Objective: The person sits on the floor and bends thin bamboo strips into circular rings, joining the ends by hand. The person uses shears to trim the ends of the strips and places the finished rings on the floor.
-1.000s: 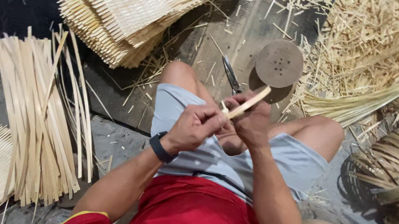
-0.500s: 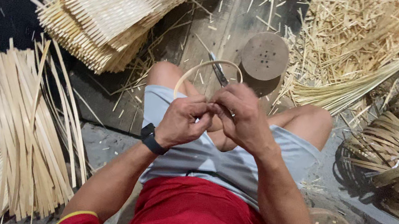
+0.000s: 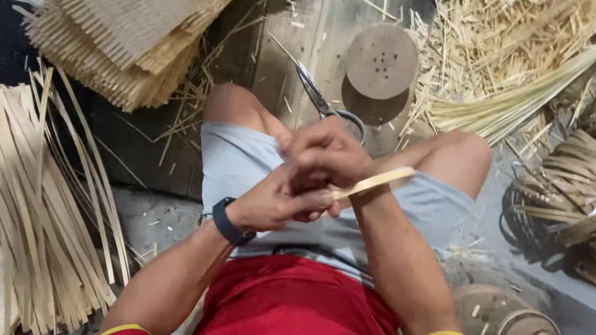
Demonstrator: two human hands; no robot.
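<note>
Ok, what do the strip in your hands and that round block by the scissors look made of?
Strip: probably split bamboo or cane, pale yellow, matt, thin and flat like the loose slats on the floor. Round block: looks like wood, dull brown, unpolished, its flat top dotted with small holes.

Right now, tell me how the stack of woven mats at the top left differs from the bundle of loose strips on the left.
The stack of woven mats is interlaced into flat square sheets piled one on another; the bundle of loose strips is unwoven, its long slats lying side by side and fanning out. The mats look tan-brown, the strips paler. Both lie on the floor and appear to be the same cane-like material.
</note>
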